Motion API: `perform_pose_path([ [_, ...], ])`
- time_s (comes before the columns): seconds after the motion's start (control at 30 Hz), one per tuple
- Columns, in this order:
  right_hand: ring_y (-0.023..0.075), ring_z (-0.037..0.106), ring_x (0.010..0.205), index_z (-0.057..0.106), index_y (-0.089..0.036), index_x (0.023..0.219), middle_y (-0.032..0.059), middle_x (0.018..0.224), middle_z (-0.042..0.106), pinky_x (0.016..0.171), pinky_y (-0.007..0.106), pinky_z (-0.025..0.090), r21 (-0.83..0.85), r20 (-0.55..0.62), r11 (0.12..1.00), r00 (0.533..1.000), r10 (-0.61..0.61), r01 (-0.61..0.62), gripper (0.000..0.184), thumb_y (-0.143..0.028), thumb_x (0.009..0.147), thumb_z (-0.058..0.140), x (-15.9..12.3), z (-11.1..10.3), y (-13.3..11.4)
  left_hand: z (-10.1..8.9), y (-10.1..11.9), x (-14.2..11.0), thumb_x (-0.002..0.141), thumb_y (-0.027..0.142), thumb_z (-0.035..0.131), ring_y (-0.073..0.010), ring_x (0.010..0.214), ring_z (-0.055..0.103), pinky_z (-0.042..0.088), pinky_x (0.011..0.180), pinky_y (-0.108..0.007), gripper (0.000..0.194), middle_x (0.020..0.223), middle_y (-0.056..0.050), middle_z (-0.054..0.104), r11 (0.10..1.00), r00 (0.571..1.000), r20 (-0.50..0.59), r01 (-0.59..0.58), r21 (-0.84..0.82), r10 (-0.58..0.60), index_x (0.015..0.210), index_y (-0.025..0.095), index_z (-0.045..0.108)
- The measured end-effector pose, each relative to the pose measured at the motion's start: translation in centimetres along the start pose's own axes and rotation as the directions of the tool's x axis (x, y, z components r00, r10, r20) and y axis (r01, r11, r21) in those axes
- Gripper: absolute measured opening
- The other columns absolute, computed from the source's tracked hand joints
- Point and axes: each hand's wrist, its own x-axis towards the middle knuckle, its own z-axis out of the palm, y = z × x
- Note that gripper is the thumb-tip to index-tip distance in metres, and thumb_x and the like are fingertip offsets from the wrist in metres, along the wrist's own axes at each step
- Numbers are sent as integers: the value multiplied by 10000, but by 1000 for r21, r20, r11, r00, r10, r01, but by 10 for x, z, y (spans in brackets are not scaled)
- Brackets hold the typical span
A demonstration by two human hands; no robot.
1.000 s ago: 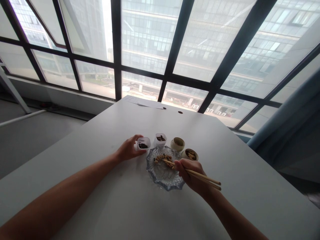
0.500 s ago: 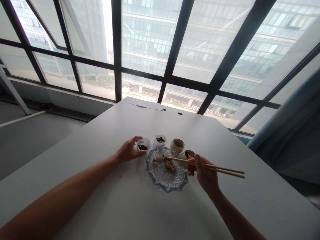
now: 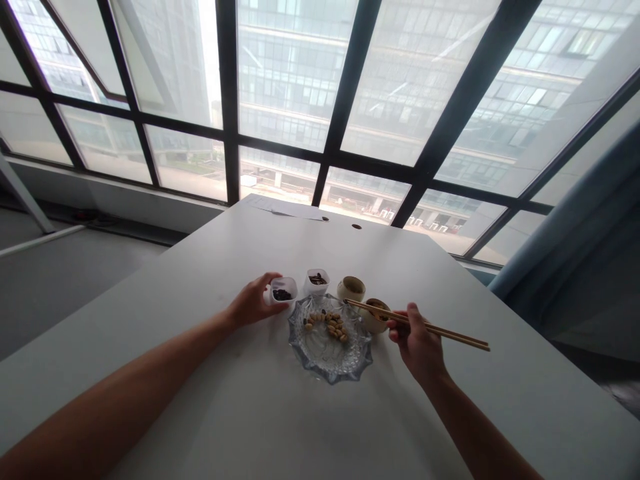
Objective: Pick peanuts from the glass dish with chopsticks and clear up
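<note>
My left hand (image 3: pixel 257 301) curls round a white cup (image 3: pixel 284 291) hiding some fingers, the glass bowl (image 3: pixel 325 353) holds nut-like pieces (image 3: pixel 336 327), and chopsticks (image 3: pixel 367 307) with indistinct tips cross a half-hidden tan cup (image 3: pixel 374 325) into my gripping right hand (image 3: pixel 419 342), well inside the right edge of the surface (image 3: pixel 300 427).

nuts (image 3: pixel 337 329) in bowl (image 3: pixel 327 362) | tubs (image 3: pixel 317 289) behind, left | cups (image 3: pixel 349 295) behind, right

We are looking out from one camera on the person's head, facing forward and down over the white table (image 3: pixel 240 413), near enough to be catching both forearms (image 3: pixel 155 379), with the glass dish (image 3: pixel 325 345) sitting below mid-frame and windows (image 3: pixel 290 73) filling the top.
</note>
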Motion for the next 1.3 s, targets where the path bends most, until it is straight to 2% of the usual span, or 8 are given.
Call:
perform_pose_path([
  [0.27,101,516,377,652,-115,670,51,506,630,357,184,422,-30,25,997,998,-66,66,627,-690,506,841,-6,6,-5,2,-1,0,713,373,733,-252,997,665,539,855,-382,577,1167,-126,670,997,995,-75,-71,-34,68,1203,196,487],
  [0.5,135,547,374,652,-141,723,35,537,631,357,230,439,-128,220,931,925,-310,342,523,-658,807,658,-20,41,0,3,-3,0,706,295,727,-266,1058,653,513,912,-404,565,1197,-137,660,994,992,-84,-98,-56,93,1202,202,473],
  [0.57,132,554,380,655,-154,754,25,552,635,372,231,446,-167,348,859,844,-408,484,456,-576,911,578,-26,58,0,3,-3,0,695,331,743,-258,999,667,526,867,-389,576,1155,-126,673,996,994,-74,-77,-35,75,1192,201,483],
  [0.67,120,592,469,672,-174,800,11,617,649,457,220,461,-151,629,619,558,-541,771,321,-401,981,537,-32,82,1,2,-1,-1,695,393,752,-242,941,675,536,807,-363,584,1114,-110,686,996,995,-69,-80,-31,78,1183,200,497],
  [0.73,117,596,537,685,-184,826,13,674,648,511,223,453,-96,796,481,357,-488,871,272,-361,981,549,-34,94,3,2,2,-1,699,420,750,-235,924,677,535,792,-352,579,1100,-100,693,996,994,-72,-90,-29,87,1178,205,506],
  [0.8,121,586,577,694,-191,843,20,723,643,538,231,444,-84,878,445,277,-389,892,279,-382,983,547,-35,101,5,1,4,-1,700,427,751,-230,911,679,532,788,-347,572,1085,-90,700,996,994,-68,-91,-17,90,1172,209,514],
  [1.03,117,569,490,636,-192,723,-1,588,611,483,220,440,-264,750,582,543,-378,769,390,-416,1003,484,-31,77,1,1,2,-1,698,419,750,-232,921,676,537,793,-350,563,1090,-96,700,998,997,-40,-69,-14,69,1169,204,526],
  [1.3,125,585,477,648,-191,738,-1,563,620,496,221,459,-208,782,585,493,-382,784,342,-366,996,507,-33,71,-11,1,2,0,699,435,737,-227,904,674,535,796,-350,566,1083,-94,704,999,999,-27,-48,-15,48,1176,207,537],
])
